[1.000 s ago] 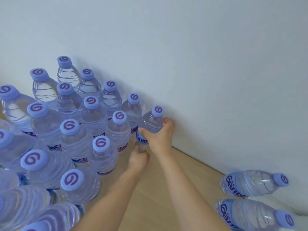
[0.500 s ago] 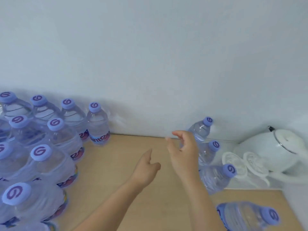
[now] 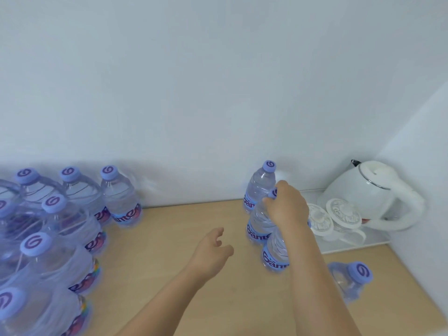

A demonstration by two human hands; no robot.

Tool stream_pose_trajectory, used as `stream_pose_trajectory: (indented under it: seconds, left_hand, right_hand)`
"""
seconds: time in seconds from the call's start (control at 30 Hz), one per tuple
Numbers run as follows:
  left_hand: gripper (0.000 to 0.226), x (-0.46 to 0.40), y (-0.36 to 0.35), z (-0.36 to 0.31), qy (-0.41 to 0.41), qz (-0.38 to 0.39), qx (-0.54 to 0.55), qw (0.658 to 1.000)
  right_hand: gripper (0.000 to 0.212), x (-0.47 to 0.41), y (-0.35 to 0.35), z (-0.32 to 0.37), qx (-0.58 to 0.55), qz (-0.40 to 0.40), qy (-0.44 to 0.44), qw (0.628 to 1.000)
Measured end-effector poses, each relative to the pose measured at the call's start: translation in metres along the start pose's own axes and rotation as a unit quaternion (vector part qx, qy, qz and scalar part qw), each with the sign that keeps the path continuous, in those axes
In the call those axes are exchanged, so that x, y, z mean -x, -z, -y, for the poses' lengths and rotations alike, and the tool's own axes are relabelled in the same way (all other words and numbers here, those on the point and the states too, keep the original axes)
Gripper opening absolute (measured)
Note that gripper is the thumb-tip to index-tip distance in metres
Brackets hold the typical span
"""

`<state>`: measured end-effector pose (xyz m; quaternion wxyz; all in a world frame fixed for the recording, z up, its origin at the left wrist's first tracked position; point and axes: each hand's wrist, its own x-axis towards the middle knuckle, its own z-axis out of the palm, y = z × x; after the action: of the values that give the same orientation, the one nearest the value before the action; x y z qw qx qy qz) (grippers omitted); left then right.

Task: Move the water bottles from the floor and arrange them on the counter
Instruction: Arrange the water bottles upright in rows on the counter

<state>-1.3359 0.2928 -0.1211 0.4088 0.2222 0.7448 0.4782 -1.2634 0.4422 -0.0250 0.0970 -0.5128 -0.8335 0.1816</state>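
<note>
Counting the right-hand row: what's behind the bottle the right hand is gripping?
One upright bottle stands behind it, by the wall. The right hand covers the gripped bottle at its neck.

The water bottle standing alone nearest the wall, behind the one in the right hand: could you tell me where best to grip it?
Grip that water bottle around its neck below the cap, coming from above: it stands upright, with a neighbour crowding its front.

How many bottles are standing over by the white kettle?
4. One stands at the wall, one is gripped at its neck by the right hand, one sits partly behind that arm, one nearest the camera. The arm may hide more.
</note>
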Motion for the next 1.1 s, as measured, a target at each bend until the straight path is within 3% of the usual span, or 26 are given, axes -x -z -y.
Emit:
stream_pose_trajectory:
  seconds: [0.17,0.27,0.33,0.5,0.57,0.63,0.7,0.87,0.97,1.1]
  left_hand:
    - [0.083,0.005,0.024,0.018,-0.030,0.009,-0.103,0.994]
    - [0.106,0.012,0.036,0.027,-0.049,-0.023,-0.134,0.990]
    - [0.114,0.018,0.042,0.027,-0.055,-0.037,-0.088,0.994]
    - [0.068,0.043,0.054,0.028,-0.090,-0.110,0.096,0.985]
    - [0.057,0.057,0.057,0.026,-0.100,-0.101,0.153,0.978]
    - [0.053,0.068,0.061,0.023,-0.108,-0.059,0.193,0.973]
    - [0.055,0.077,0.069,0.021,-0.107,-0.023,0.216,0.970]
    - [0.059,0.087,0.082,0.026,-0.092,-0.038,0.240,0.966]
    - [0.057,0.088,0.091,0.027,-0.092,-0.059,0.248,0.963]
    - [0.061,0.084,0.105,0.038,-0.085,-0.091,0.246,0.961]
  right_hand:
    - [0.019,0.015,0.009,0.011,-0.023,-0.028,0.076,0.996]
    - [0.018,0.020,0.027,0.025,-0.120,-0.005,0.116,0.986]
    - [0.019,0.023,0.037,0.036,-0.199,0.026,0.135,0.970]
    - [0.014,0.029,0.031,0.074,-0.396,0.074,0.156,0.902]
    - [0.013,0.032,0.019,0.089,-0.455,0.118,0.147,0.870]
    - [0.015,0.036,0.001,0.101,-0.453,0.210,0.148,0.854]
    - [0.030,0.040,-0.016,0.109,-0.451,0.283,0.136,0.835]
    - [0.023,0.045,-0.028,0.136,-0.407,0.303,0.196,0.839]
    - [0.037,0.046,-0.032,0.149,-0.363,0.307,0.207,0.855]
    - [0.066,0.043,-0.033,0.162,-0.275,0.392,0.230,0.847]
